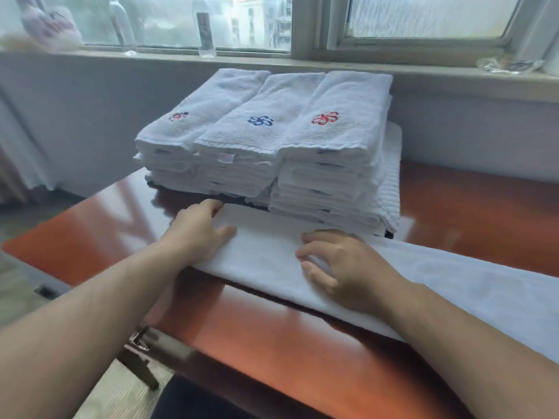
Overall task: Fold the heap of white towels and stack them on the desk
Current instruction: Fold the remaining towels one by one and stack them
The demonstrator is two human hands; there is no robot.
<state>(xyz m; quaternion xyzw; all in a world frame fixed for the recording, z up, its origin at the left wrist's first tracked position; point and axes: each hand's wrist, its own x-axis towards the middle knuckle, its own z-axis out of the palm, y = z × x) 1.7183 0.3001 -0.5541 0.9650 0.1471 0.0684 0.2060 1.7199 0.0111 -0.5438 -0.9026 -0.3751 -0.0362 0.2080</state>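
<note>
The long, soft white towel (266, 252) lies flat on the shiny red-brown surface (302, 343), just in front of the piles of folded white towels (266, 137). It looks light and floppy. The left hand (196, 234) presses its left end and the right hand (344, 267) its middle, fingers (314, 251) apart, gripping nothing. The end corners look best to pinch.

Counter (272, 343): glossy reddish-brown, streaked with pale window glare; flat towel (453, 285): plain white; folded stacks (302, 182): white throughout; left top towel (205, 107): white, small red-and-blue embroidered flower; middle top towel (266, 110): white, blue embroidered flower; right top towel (341, 122): white, red embroidered flower; ribbed towel (391, 182): white, fine horizontal ridges; label (227, 157): pale pink; wall (90, 116): pale grey.
</note>
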